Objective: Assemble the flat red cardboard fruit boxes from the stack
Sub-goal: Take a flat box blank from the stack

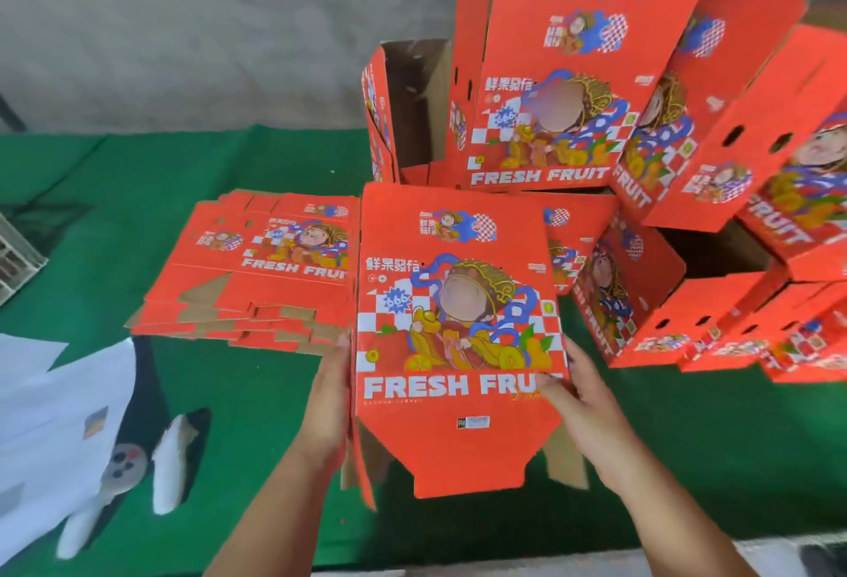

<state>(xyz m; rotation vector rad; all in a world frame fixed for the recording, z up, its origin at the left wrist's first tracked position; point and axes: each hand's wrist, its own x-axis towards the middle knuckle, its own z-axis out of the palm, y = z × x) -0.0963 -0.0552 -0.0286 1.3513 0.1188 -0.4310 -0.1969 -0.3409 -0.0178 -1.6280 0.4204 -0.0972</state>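
So we've got a green-covered table [256, 375] here, and it's pretty crowded: the stack of flat red boxes [256, 274] sits on the left side, fanned out a bit with brown cardboard edges peeking from underneath, and a pile of assembled boxes [687, 265] takes up the right and back, some open with their brown insides showing, others tipped on their sides and leaning on each other. One printed box [550, 86] stands upright right behind the one we're holding, touching or nearly touching its top edge, so that side is boxed in. Off to the lower left there's a white cloth [59, 416] with a cartoon print lying on the green. The box in hand [458, 329] is front and centre, printed face up, "FRESH FRUIT" toward us, its bottom flaps hanging loose near the table edge. Our left hand [327, 402] is flat against its left edge, fingers mostly straight and partly hidden behind the panel. Our right hand [582, 397] grips the right edge, fingers [547, 386] curled over the front of the print.
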